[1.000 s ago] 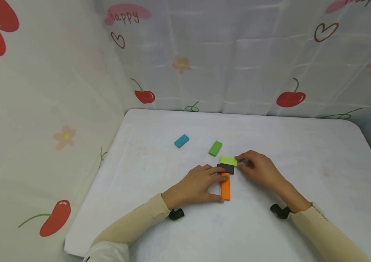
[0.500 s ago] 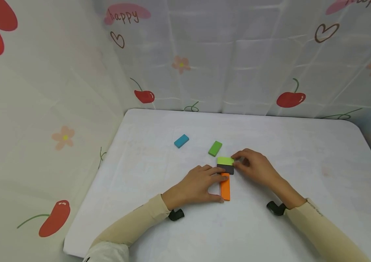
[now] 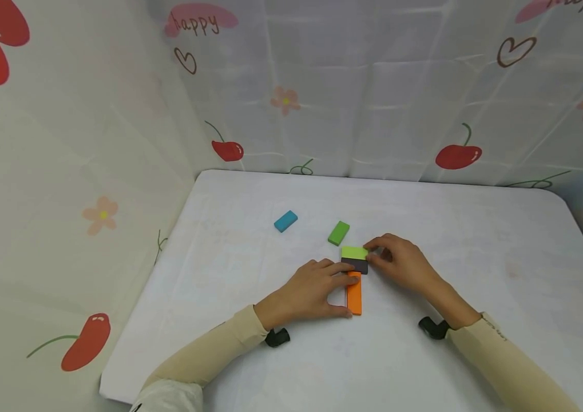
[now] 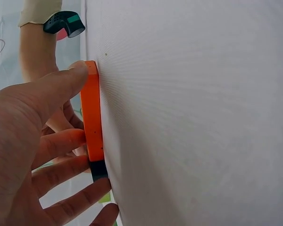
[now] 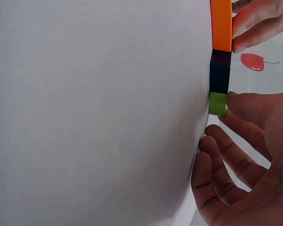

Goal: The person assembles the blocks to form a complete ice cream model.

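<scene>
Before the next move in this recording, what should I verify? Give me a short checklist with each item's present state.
1. Left hand on the orange block: ok, thumb and fingers touch it.
2. Right hand on the lime block: ok, thumb and index finger pinch its right end.
3. Lime block lined up with the black block: ok, side by side, ends about even.
4. Green block and blue block joined to the others: not ok, both lie apart.
5. Firmness of either hold: cannot tell.

Left hand (image 3: 313, 290) with thumb and fingers spread, right hand (image 3: 403, 263) apparently in a thumb-and-forefinger pinch.
</scene>
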The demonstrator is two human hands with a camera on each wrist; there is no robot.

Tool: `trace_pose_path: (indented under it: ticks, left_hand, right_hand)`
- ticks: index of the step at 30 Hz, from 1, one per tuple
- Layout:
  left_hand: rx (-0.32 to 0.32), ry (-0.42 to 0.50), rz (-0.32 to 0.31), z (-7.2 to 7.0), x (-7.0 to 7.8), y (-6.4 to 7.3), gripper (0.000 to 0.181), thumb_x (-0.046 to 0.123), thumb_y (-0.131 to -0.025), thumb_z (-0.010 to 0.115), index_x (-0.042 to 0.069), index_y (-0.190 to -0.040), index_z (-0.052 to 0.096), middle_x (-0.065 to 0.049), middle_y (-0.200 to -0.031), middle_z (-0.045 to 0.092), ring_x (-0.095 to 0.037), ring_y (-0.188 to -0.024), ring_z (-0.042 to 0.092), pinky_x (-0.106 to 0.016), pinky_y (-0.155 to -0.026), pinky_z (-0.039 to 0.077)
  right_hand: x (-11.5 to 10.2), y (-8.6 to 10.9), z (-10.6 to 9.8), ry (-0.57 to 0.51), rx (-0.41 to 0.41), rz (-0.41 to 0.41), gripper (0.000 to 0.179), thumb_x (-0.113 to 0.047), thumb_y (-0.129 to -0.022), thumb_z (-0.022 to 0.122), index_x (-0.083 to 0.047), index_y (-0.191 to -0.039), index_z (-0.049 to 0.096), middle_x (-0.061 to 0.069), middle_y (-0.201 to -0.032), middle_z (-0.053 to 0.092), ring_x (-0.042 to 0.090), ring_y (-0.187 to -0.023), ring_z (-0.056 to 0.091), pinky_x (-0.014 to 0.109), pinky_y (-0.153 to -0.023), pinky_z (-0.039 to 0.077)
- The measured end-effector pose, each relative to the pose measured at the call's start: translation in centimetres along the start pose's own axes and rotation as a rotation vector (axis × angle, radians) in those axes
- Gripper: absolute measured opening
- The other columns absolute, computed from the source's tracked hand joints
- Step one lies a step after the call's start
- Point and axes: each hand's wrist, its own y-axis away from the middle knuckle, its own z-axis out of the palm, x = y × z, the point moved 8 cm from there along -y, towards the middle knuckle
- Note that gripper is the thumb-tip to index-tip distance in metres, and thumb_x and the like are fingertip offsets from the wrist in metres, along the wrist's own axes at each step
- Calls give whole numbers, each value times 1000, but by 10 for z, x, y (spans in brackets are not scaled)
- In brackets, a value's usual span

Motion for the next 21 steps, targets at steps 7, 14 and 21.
trace_pose_path:
  ticks: [7,14,21]
  left_hand:
    - [-9,14,-5,2,0,0,74,75,-90,72,33,-151,63,10,-162,54,-15,-136,58,-36,-107,52]
    - [-16,15,-1,2,0,-1,75,75,-91,71,33,-152,61,9,-163,53,-15,-136,57,-36,-105,52]
    - [-12,25,-6,0,-3,-1,76,75,-90,72,34,-153,60,11,-163,52,-15,-140,56,-37,-109,51]
  right_hand:
    - [1,3,1,-8,-3,4,29,-28,-103,75,-15,-129,75,6,-118,76,17,-93,63,34,-82,54]
    - [-1,21,2,-25,7,39,44,-31,-102,76,-12,-141,68,11,-130,73,26,-109,65,49,-95,56]
    - [-10,39,13,-114,-4,56,61,-34,-100,78,-13,-153,57,16,-156,58,42,-138,48,66,-113,41]
